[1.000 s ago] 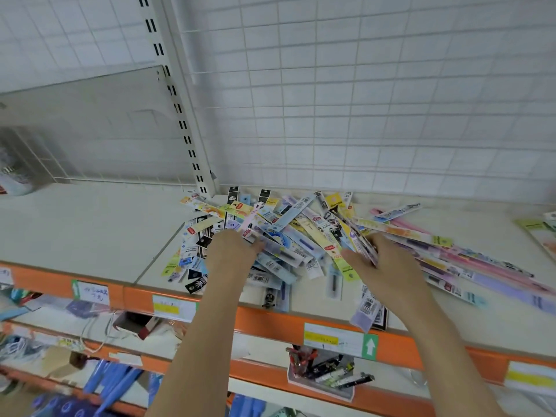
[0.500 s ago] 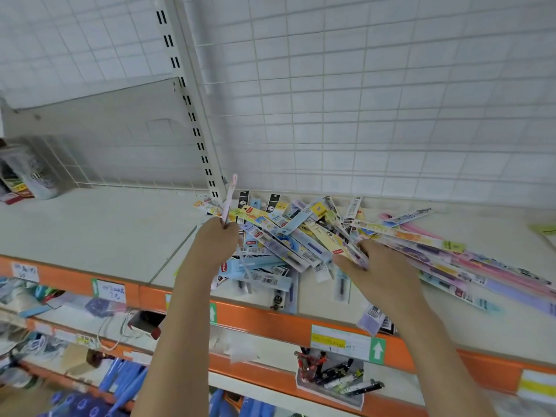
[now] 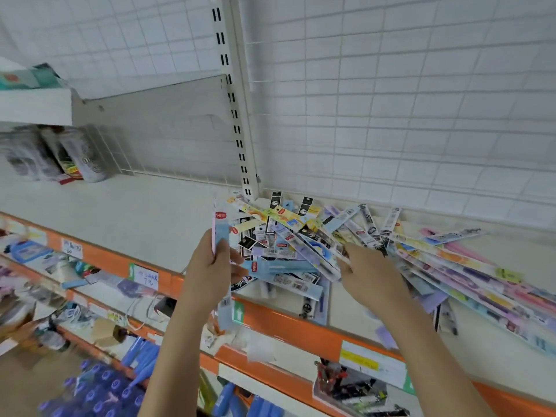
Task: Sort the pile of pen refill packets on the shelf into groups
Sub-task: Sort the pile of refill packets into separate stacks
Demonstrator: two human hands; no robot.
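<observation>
Refill packets (image 3: 316, 245) lie piled on shelf (image 3: 150, 224). Your L hand (image 3: 210, 269) grips a light-blue packet (image 3: 221, 233) upright; R hand (image 3: 367, 275) w/ fingers curled, pinching packets at pile edge.
</observation>
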